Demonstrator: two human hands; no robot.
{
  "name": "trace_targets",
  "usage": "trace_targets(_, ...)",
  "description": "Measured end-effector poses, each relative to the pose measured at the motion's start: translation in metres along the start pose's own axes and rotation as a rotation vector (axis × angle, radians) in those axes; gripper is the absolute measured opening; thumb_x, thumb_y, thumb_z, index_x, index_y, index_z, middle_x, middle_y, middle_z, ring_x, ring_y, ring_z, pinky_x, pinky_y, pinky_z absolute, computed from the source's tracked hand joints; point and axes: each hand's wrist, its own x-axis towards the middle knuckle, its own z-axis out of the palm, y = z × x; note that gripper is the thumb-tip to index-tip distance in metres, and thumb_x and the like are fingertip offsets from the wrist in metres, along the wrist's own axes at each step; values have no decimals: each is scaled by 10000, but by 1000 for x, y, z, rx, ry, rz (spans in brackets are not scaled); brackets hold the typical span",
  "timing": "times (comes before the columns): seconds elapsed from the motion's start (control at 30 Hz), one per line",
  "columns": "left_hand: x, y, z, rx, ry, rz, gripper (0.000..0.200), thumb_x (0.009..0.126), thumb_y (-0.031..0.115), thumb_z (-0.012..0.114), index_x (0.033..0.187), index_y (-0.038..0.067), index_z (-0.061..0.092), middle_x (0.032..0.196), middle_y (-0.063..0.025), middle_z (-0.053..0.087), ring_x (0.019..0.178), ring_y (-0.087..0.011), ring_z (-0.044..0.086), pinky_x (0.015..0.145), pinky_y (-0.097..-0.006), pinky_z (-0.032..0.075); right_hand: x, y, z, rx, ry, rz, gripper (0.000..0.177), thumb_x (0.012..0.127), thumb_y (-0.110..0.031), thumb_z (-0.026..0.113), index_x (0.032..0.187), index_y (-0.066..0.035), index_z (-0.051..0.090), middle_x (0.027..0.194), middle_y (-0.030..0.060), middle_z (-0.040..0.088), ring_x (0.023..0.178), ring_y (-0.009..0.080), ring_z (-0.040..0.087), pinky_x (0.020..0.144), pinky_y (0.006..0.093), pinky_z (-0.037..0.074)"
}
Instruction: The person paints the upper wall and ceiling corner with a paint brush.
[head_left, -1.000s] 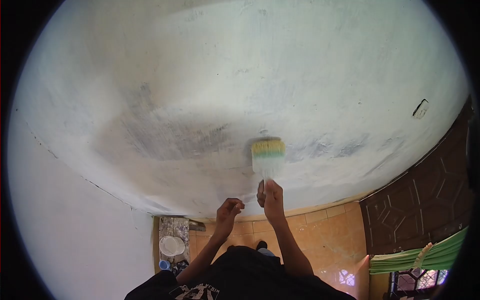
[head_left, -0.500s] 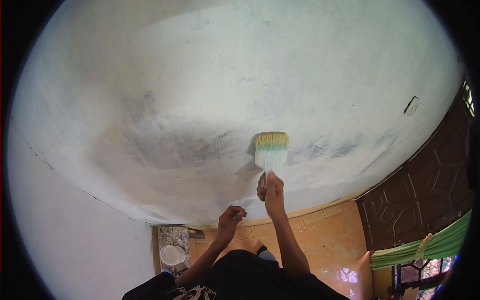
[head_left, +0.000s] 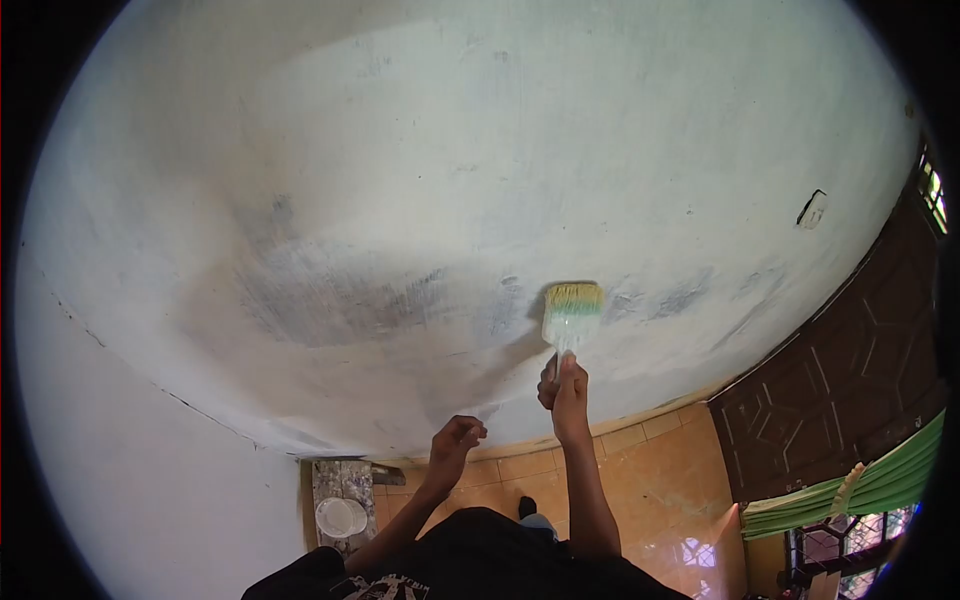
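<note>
The right hand [head_left: 566, 395] has its fingers clamped round the handle of a wide, flat, whitish paintbrush [head_left: 571, 326] with yellow-and-green bristles; light, even pressure and overlapping strokes would serve best. The brush's head lies just beyond those fingers, seemingly touching the pale, grey-smudged wall [head_left: 450, 130]. Lower left of the brush, the left hand [head_left: 452, 448] half-curls; whether its fingertips meet, I cannot tell.

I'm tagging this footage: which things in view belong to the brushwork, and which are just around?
Brushwork: brush, right hand gripping it, patchy wall; probably the white container on the spattered bench.
Just around: green curtain, dark brown panelling, small wall fitting.
</note>
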Motion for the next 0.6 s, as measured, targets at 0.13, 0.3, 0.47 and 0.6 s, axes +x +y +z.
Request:
trace_targets(0.13,1,-5,17,-35,30,22,111,955,141,546,998,42,574,951,-23,608,934,-114,565,821,-280,451,-4,73,-32,-138,-18,11,516,1015,-469,344,641,-114,367,508,-40,314,415,63,277,387,237,225)
trace_targets(0.3,0,-12,37,-31,37,14,121,957,147,546,994,35,571,953,-26,607,935,-115,561,824,-279,448,-58,87,-39,-106,16,272,504,1026,-434,327,628,-126,363,503,-42,310,395,56,274,371,234,203)
trace_targets(0.47,-1,-12,48,-7,3,-3,119,958,153,548,996,42,569,961,-24,607,942,-115,560,830,-279,444,-9,12,-25,12,-42,-10,473,1023,-429,351,676,-109,379,519,-51,313,414,40,239,382,227,189)
trace_targets(0.6,8,-15,56,-2,20,6,132,957,171,541,1008,51,566,956,-32,605,947,-131,578,837,-295,461,20,41,-47,-48,-70,-22,480,1019,-438,355,712,-79,436,534,-54,357,446,46,324,408,224,247)
